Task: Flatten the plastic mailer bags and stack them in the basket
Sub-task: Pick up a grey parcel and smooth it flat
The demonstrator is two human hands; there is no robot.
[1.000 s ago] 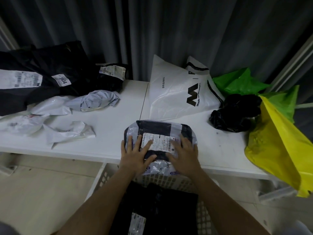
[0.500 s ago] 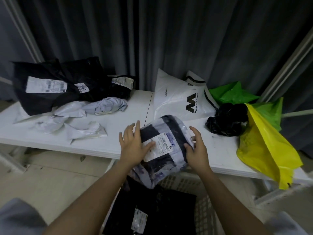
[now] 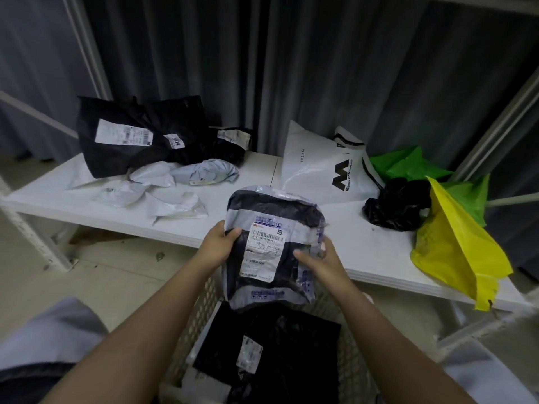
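The grey-and-black mailer bag (image 3: 274, 243), which a second ago lay pressed flat under both palms on the table (image 3: 96, 211), is now off the surface and held upright over the basket (image 3: 354, 365), its white shipping label facing the camera and its lower edge hanging just above the black mailer (image 3: 271, 354) already lying in the basket. The left hand (image 3: 217, 244) grips the bag's left edge, thumb curled over the front and fingers behind; the right hand (image 3: 319, 259) pinches the right edge the same way, so both sets of fingers are closed on the bag rather than spread flat as they were. That shift suggests the flattening of this bag is done and the stacking step is under way; it looks ready to be lowered onto the black one. Much remains beyond it: crumpled white mailers (image 3: 163, 193) and a large black mailer (image 3: 131, 135) sit on the table's left side, a white printed bag (image 3: 323, 167) leans at the back, and a black crumpled bag (image 3: 396, 204), green bags (image 3: 408, 164) and a yellow bag (image 3: 455, 243) crowd the right end.
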